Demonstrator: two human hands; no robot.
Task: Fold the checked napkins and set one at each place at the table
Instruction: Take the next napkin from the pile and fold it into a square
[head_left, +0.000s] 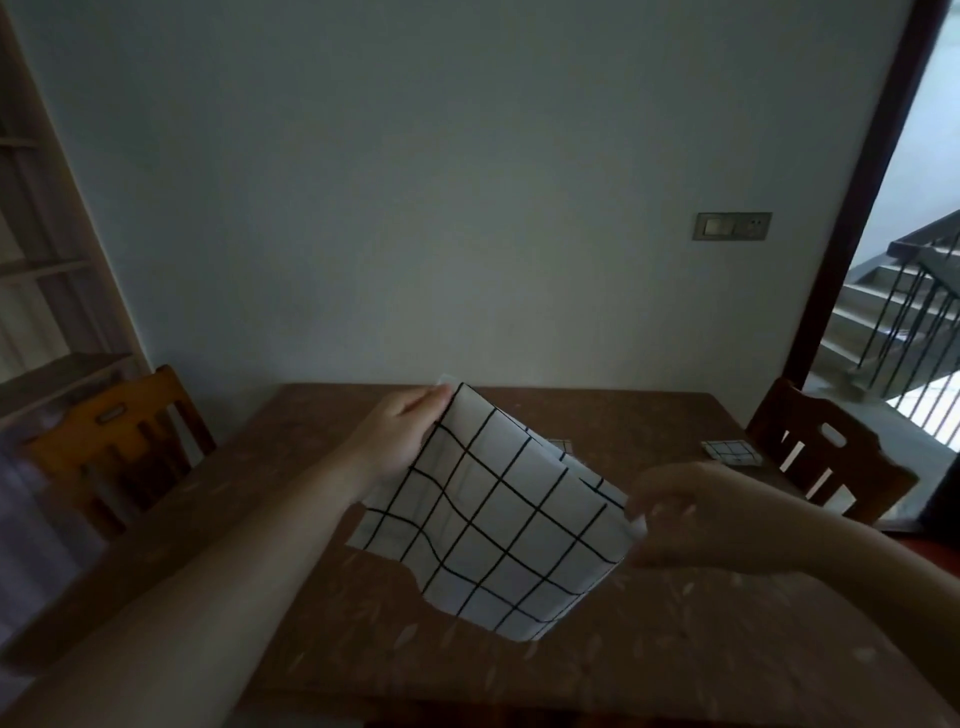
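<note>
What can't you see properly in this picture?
- Head view: the held napkin hides the table beneath it and most of another napkin.
- The right hand is blurred; its fingers' grip is unclear.
- The folded napkin by the right chair is too small for detail.

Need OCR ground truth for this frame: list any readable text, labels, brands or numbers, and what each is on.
No readable text anywhere in the head view.
Checked napkin held by left hand and right hand: grid lines only, no print.
Folded napkin near the right chair: grid only.
Wall switch plate: any markings too small and blurred to read.
</note>
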